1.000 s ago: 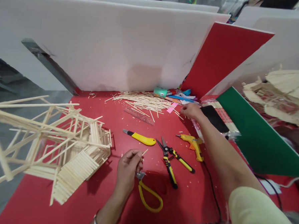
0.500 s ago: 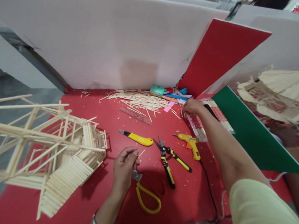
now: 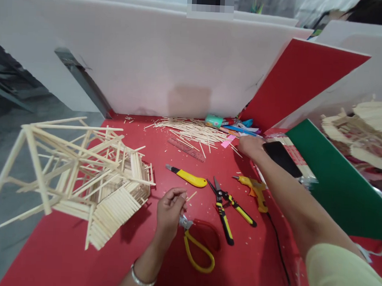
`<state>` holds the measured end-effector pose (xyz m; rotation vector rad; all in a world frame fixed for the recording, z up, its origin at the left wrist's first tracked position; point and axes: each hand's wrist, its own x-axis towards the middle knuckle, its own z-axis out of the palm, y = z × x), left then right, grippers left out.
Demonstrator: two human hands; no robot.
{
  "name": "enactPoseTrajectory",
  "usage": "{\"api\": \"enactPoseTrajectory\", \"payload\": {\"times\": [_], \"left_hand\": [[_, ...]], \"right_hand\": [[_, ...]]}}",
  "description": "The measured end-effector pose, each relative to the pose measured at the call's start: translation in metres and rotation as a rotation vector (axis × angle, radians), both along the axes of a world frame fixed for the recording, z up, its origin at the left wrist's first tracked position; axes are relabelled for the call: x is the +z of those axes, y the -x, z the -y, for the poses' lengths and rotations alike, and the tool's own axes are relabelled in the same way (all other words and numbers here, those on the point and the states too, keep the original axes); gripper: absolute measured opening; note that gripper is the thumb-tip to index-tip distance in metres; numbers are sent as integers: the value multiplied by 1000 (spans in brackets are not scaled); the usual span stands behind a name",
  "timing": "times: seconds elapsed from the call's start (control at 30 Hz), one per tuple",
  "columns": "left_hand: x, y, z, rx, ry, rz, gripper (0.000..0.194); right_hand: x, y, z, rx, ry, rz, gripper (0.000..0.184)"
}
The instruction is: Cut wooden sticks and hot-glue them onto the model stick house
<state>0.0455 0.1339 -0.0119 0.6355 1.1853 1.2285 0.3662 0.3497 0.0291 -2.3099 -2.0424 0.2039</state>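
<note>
My left hand (image 3: 171, 210) is closed, its fingertips pinched at the end of a short wooden stick (image 3: 191, 197). Beneath its wrist side lie scissors (image 3: 201, 255) with a yellow and a red loop handle, the blades partly covered. My right hand (image 3: 250, 147) reaches to the far right, fingers bent down beside a pack of sticks; what they grip is hidden. Between the hands are a yellow utility knife (image 3: 191, 178), black-and-yellow snips (image 3: 224, 204) with parted blades, and a yellow glue gun (image 3: 254, 191). A frame structure of sticks (image 3: 111, 198) stands at left.
Loose sticks (image 3: 191, 131) are heaped at the back beside a clear ruler (image 3: 186, 149) and a green roll (image 3: 213, 120). A black phone (image 3: 282, 157) lies on stick packs (image 3: 300, 159). White board (image 3: 144, 63), red board (image 3: 306, 76) and green board (image 3: 338, 193) wall the table. The glue gun's cord (image 3: 280, 246) trails forward.
The view has shifted, so the table's things sit further right. My right hand has come slightly nearer, and its forearm now covers more of the red-wrapped stick pack. My left hand keeps its pinch.
</note>
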Motion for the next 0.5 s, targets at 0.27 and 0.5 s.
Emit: {"api": "enactPoseTrajectory", "payload": {"times": [0.27, 0.5], "left_hand": [[1, 8, -6, 50, -42, 3, 39], [3, 10, -8, 52, 9, 1, 32]], "right_hand": [[-10, 127, -35, 404, 54, 25, 23], [-27, 179, -65, 423, 80, 131, 36]]}}
